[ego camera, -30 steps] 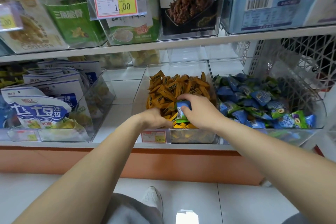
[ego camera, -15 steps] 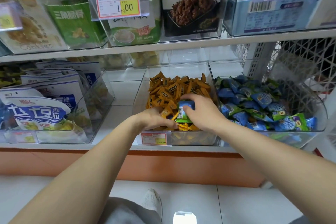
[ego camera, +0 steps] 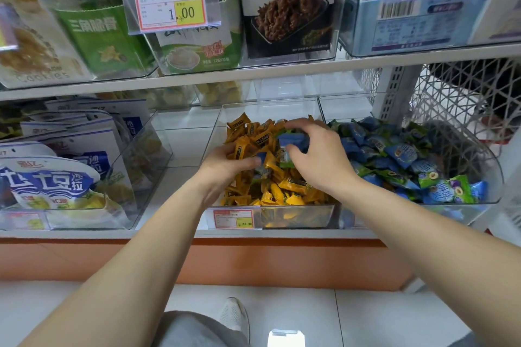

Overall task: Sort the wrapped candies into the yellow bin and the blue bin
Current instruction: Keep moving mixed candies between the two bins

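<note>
While the right hand (ego camera: 318, 155) clasps blue candies (ego camera: 293, 140) over the yellow bin's (ego camera: 296, 217) middle, the left hand (ego camera: 225, 167) pinches another; wrappers seem light, slippery; grip mid-body.

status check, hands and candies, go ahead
Right hand grips blue-wrapped candy above yellow bin. Left hand pinches a blue piece among yellow candies. Nothing blocks the way to blue bin.

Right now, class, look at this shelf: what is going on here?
A person is sorting candies. The right hand grips blue candies above the yellow bin; the blue bin stands just to its right. The left hand reaches among the yellow candies, fingertips at another blue candy.
</note>
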A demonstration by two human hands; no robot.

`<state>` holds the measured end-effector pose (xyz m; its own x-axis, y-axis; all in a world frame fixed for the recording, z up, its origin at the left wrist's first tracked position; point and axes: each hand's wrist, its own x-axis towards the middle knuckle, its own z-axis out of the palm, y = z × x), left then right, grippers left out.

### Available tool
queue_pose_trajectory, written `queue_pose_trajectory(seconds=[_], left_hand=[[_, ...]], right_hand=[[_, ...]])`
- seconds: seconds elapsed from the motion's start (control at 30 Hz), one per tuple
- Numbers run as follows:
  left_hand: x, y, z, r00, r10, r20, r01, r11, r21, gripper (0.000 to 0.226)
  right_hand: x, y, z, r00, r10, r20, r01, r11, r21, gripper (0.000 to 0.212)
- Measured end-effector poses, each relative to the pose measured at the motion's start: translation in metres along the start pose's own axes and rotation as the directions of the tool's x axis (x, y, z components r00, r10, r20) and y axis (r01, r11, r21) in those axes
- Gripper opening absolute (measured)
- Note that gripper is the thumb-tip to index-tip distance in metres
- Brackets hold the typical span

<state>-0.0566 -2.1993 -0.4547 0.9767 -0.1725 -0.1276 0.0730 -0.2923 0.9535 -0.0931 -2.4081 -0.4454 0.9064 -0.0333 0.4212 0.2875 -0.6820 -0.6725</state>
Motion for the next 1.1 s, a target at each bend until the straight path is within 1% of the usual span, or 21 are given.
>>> queue_pose_trajectory(seconds=[0.1,0.17,0.2,0.23,0.27,0.33,0.37,0.4,0.47,0.5,0.53,0.6,0.67,0.7,0.77,0.83,0.9,1.0,1.1], left_hand=[[0.004,0.004,0.005,0.991,0.081,-0.110,-0.082,0.997,-0.011,0.025],[0.005,0.007,0.008,0.975,0.166,-0.149,-0.161,0.986,0.048,0.027],[0.005,0.007,0.011,0.969,0.191,-0.160,-0.178,0.980,0.087,0.027],[0.005,0.007,0.012,0.964,0.205,-0.169,-0.178,0.971,0.162,0.028],[0.005,0.007,0.013,0.961,0.217,-0.172,-0.164,0.947,0.278,0.033],[0.005,0.005,0.014,0.953,0.250,-0.170,-0.130,0.846,0.517,0.047],[0.005,0.006,0.013,0.943,0.281,-0.176,-0.132,0.805,0.579,0.049],[0.004,0.009,0.011,0.929,0.319,-0.187,-0.148,0.784,0.603,0.045],[0.001,0.016,0.005,0.905,0.385,-0.179,-0.195,0.752,0.629,0.027],[-0.001,0.019,0.003,0.914,0.383,-0.135,-0.205,0.721,0.662,0.019],[-0.003,0.020,0.002,0.934,0.350,-0.068,-0.205,0.685,0.699,0.014],[-0.007,0.016,0.002,0.975,0.212,0.070,-0.188,0.610,0.770,0.009],[-0.010,0.009,0.005,0.988,0.079,0.130,-0.152,0.557,0.817,0.020],[-0.010,0.006,0.005,0.989,0.045,0.137,-0.139,0.547,0.825,0.023],[-0.011,0.003,0.004,0.992,0.026,0.124,-0.118,0.553,0.825,0.027],[-0.010,0.001,0.001,0.993,0.026,0.115,-0.109,0.582,0.806,0.031],[-0.012,-0.001,0.000,0.991,0.019,0.129,-0.114,0.609,0.785,0.030],[-0.013,-0.001,0.000,0.995,-0.008,0.101,-0.071,0.654,0.753,0.036],[-0.015,0.003,0.000,0.991,-0.018,0.133,-0.092,0.630,0.771,0.029]], right_hand=[[0.003,0.000,-0.003,0.999,0.033,-0.010,-0.033,0.999,0.034,0.041],[0.005,0.001,-0.006,0.997,0.074,-0.012,-0.073,0.995,0.064,0.047],[0.006,0.002,-0.008,0.996,0.089,-0.012,-0.088,0.993,0.078,0.048],[0.006,0.003,-0.010,0.995,0.095,-0.014,-0.094,0.992,0.083,0.049],[0.007,0.004,-0.012,0.995,0.095,-0.018,-0.093,0.993,0.077,0.047],[0.007,0.007,-0.016,0.996,0.085,-0.023,-0.084,0.995,0.048,0.044],[0.007,0.009,-0.018,0.997,0.079,-0.022,-0.078,0.996,0.035,0.043],[0.007,0.011,-0.019,0.997,0.074,-0.022,-0.073,0.997,0.027,0.042],[0.006,0.014,-0.022,0.998,0.059,-0.018,-0.059,0.998,0.016,0.041],[0.005,0.014,-0.022,0.999,0.044,-0.010,-0.044,0.999,0.012,0.039],[0.003,0.013,-0.022,1.000,0.025,0.002,-0.025,1.000,0.010,0.038],[0.001,0.012,-0.021,0.999,-0.004,0.033,0.004,1.000,0.005,0.039],[0.000,0.012,-0.020,0.998,-0.013,0.066,0.012,1.000,0.004,0.041],[-0.001,0.011,-0.020,0.997,-0.018,0.081,0.017,1.000,0.008,0.041],[-0.002,0.010,-0.019,0.994,-0.030,0.105,0.028,0.999,0.027,0.041],[-0.003,0.009,-0.019,0.991,-0.048,0.123,0.044,0.998,0.039,0.041],[-0.005,0.007,-0.019,0.988,-0.060,0.145,0.054,0.998,0.044,0.041],[-0.006,0.007,-0.021,0.986,-0.066,0.155,0.059,0.997,0.049,0.043],[-0.007,0.007,-0.024,0.987,-0.064,0.148,0.057,0.997,0.048,0.045]])
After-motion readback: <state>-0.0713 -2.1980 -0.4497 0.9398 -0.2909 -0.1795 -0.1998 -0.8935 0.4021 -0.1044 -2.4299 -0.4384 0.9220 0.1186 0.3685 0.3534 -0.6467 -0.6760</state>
